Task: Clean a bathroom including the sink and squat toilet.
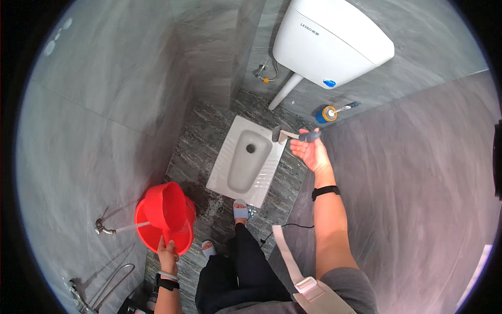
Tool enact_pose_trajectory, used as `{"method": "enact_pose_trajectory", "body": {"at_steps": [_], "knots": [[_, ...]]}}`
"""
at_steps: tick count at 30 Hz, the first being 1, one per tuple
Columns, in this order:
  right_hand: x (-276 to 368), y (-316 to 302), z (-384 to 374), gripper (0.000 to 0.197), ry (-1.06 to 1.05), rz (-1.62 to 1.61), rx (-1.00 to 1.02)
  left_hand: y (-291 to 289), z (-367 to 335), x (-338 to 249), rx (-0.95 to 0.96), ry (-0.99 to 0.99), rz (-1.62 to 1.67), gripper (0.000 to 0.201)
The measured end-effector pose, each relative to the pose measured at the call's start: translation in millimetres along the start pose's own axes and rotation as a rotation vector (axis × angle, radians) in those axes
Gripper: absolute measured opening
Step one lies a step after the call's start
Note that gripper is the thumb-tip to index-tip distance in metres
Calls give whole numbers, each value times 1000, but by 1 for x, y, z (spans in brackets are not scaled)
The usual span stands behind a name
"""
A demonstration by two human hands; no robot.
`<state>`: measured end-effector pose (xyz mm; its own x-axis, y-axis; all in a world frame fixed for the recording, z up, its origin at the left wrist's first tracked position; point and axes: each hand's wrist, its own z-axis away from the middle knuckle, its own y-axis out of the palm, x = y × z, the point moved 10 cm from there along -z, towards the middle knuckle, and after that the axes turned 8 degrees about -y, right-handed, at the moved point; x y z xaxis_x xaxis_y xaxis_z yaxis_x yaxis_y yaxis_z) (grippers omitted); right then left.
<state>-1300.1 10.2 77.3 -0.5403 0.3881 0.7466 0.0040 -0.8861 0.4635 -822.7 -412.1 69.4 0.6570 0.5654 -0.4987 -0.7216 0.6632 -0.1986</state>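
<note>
My left hand grips the handle of a red water dipper. The dipper is tilted over a round red bucket at the lower left. Water streams from a wall tap toward the bucket and dipper. On the other side, my right hand holds a scrub brush by its grey handle, fingers partly spread. The brush's pale neck and dark grey head reach left, over the upper right edge of a white squat toilet. Its bristles are too small to make out.
A white cistern hangs on the far wall, its pipe running down to the floor. A blue and yellow holder with another brush stands by the right corner. Wet dark tiles surround my slippers. A shower hose hangs lower left.
</note>
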Motion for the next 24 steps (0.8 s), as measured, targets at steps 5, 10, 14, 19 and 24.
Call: {"method": "enact_pose_trajectory", "body": {"at_steps": [5,10,14,19,24], "knots": [[57,0,-44,54,-188,145,70,53,4,-23,38,12,-7,57],[84,2,-76,39,-157,373,-4,67,6,-30,15,10,17,55],[106,43,-100,39,-286,388,61,73,6,-20,27,-14,-7,51],[127,121,-159,40,-406,622,136,74,9,-10,17,-54,-33,47],[141,174,-247,43,-555,797,151,74,2,9,-27,-107,-7,50]]}}
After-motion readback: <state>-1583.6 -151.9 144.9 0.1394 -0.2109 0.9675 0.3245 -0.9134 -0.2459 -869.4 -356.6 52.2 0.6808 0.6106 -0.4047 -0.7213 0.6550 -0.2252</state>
